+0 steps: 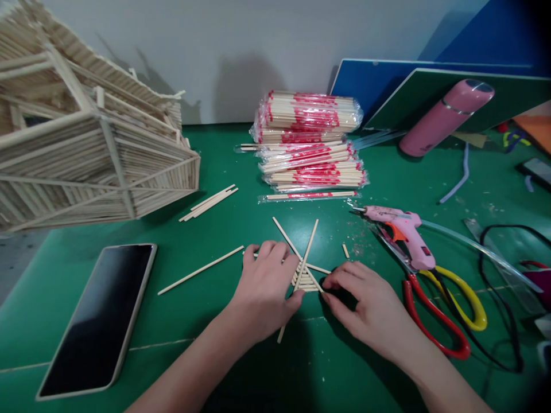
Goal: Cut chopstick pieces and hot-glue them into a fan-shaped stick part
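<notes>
A small flat lattice of wooden chopsticks (306, 282) lies on the green table, short pieces set side by side under two long crossed sticks. My left hand (267, 289) is closed over its left side, fingers curled on the sticks and thumb at the lower edge. From the right, my right hand (370, 304) pinches the lower right end of a crossed chopstick (317, 282) between thumb and fingertips. My left hand hides part of the lattice. One loose chopstick (200, 271) lies left of that hand, and a short cut piece (345, 250) sits above my right hand.
A large chopstick model (116, 155) stands at left, above a phone (97, 321). Wrapped chopsticks (312, 155) are stacked behind several loose sticks (209, 202). To the right are a pink glue gun (404, 229), red-and-yellow-handled cutters (445, 338), a black cable (514, 327) and a pink bottle (447, 117).
</notes>
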`<state>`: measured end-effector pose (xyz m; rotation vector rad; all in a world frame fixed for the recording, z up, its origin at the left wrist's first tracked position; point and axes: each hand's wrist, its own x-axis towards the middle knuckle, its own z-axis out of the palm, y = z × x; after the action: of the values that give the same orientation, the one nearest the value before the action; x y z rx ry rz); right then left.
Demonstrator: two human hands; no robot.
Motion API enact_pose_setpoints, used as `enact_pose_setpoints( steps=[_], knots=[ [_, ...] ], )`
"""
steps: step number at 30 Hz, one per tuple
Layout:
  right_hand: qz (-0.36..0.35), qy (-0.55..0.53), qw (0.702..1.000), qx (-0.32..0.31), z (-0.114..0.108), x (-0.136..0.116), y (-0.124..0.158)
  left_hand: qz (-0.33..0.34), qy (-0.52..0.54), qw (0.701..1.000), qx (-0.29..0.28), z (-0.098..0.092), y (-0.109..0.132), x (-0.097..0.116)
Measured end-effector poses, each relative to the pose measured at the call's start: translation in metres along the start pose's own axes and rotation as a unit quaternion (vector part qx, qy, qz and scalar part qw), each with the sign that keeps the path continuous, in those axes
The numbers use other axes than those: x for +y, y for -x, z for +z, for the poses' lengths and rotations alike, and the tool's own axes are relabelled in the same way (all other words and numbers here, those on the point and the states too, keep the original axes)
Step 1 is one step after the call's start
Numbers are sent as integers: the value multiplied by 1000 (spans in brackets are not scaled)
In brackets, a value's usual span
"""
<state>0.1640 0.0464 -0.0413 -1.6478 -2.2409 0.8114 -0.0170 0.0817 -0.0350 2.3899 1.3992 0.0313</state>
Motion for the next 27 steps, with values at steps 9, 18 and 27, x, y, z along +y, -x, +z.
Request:
enact_pose_setpoints(
  steps=[9, 18, 27],
  knots=[
    [-6, 23, 1000, -9, 0, -3, -3, 0, -1, 1000, 0, 0, 0, 0],
    [-16, 30, 999, -9, -1, -5, -4, 3, -4, 1000, 18, 2, 2, 1],
    [-15, 38, 999, -8, 0, -6, -4, 23, -14, 999, 22, 2, 4, 1]
  ],
)
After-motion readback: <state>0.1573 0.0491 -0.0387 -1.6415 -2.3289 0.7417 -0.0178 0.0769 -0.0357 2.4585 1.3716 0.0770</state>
